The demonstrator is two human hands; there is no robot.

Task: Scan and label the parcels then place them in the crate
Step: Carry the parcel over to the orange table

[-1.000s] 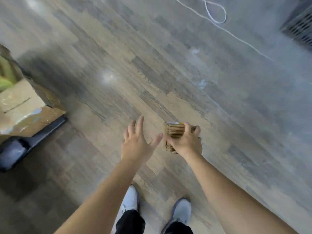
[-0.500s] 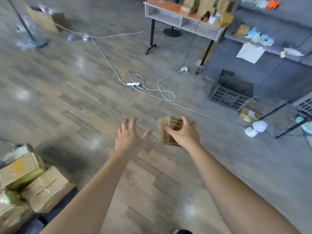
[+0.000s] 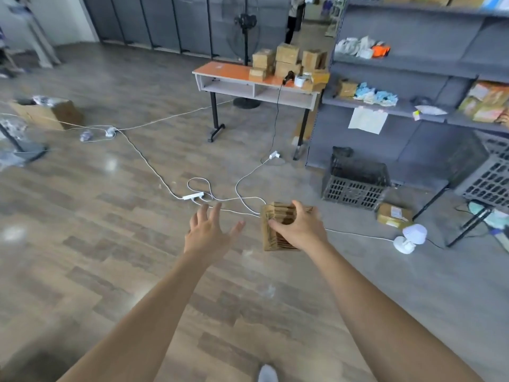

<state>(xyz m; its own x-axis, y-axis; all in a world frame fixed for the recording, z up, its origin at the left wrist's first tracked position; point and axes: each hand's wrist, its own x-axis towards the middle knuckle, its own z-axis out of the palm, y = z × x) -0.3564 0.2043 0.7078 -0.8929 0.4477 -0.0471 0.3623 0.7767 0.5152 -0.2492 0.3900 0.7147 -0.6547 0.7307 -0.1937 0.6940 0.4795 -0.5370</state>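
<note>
Head camera view looking down two bare outstretched arms above a wood floor: the left hand point(image 3: 210, 234) is held out empty, fingers spread and relaxed, beside the right hand point(image 3: 298, 229), whose thumb and fingers curl round a small brown cardboard parcel point(image 3: 275, 226) carried in mid-air, with a dark plastic crate point(image 3: 355, 186) on the floor ahead

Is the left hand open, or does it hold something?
Open. The left hand has its fingers spread and holds nothing; only the right hand grips the parcel.
</note>
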